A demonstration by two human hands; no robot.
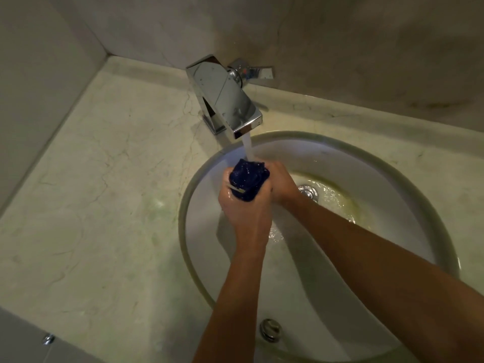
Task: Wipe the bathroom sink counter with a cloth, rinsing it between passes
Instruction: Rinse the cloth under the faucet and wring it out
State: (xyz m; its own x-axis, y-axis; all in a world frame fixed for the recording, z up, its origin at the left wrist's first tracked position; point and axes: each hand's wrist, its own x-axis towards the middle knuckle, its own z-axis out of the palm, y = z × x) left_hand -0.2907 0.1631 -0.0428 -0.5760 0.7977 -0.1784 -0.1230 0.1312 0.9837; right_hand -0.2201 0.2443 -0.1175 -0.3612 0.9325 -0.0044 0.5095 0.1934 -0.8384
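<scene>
Marble counter (104, 179); basin (392, 179) holds water; both hands (251, 203) squeeze cloth (247, 179).

You're facing a corner: pale stone-look walls (340, 35), a raised ledge (146, 68) along the back, dim warm light, chrome knob (48, 339) at lower left

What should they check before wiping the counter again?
1. Cloth under the water: ok.
2. Both hands hold it, left hand and right hand: ok.
3. Cloth wrung out: not ok, water is running onto it.
4. Tap turned off: not ok.
5. Drain letting water out: cannot tell.
6. Counter free of things in the way: ok.
</scene>
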